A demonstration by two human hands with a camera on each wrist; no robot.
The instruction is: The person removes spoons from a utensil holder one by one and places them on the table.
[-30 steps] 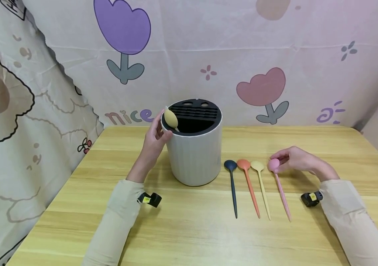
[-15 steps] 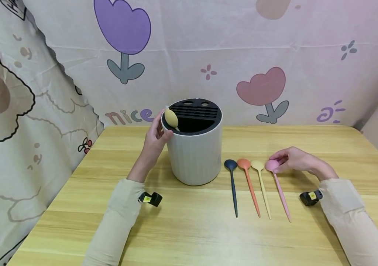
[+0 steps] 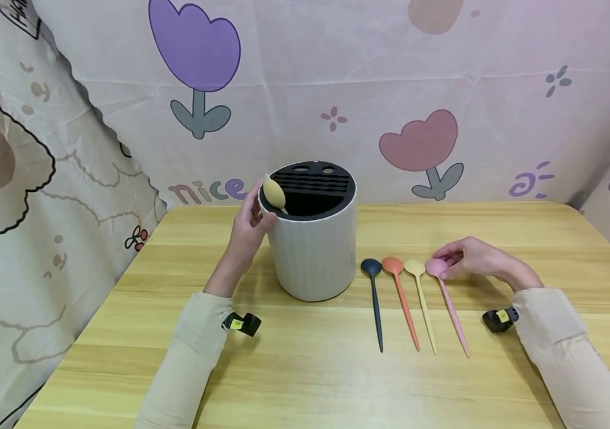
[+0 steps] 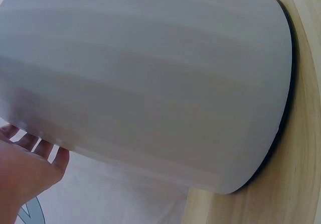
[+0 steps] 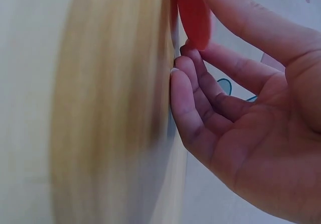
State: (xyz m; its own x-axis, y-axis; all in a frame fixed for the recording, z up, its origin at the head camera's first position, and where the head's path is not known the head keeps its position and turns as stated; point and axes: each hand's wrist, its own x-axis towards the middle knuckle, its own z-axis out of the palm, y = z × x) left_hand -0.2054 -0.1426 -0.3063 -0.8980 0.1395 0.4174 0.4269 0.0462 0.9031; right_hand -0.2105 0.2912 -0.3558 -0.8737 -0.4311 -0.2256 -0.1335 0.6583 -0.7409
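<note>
My left hand (image 3: 249,227) grips the upper left side of a ribbed white utensil holder (image 3: 313,262), thumb in front and fingers behind. In the left wrist view the holder's wall (image 4: 150,83) fills most of the picture. A pale yellow spoon (image 3: 274,193) leans in the holder's black-topped opening, its bowl up beside that hand. With my right hand (image 3: 476,257) I pinch the bowl of a pink spoon (image 3: 450,304), which lies on the table at the right end of a row. In the right wrist view, the spoon's bowl (image 5: 194,15) looks red between thumb and fingers.
Left of the pink spoon lie a light yellow spoon (image 3: 424,304), an orange spoon (image 3: 402,298) and a dark blue spoon (image 3: 375,304), handles toward me. The wooden table (image 3: 305,369) ends at a printed cloth backdrop (image 3: 305,59).
The right hand has slid the pink spoon's bowl slightly left, closer to the light yellow spoon. My left hand and the holder keep their place; the head view shifts slightly.
</note>
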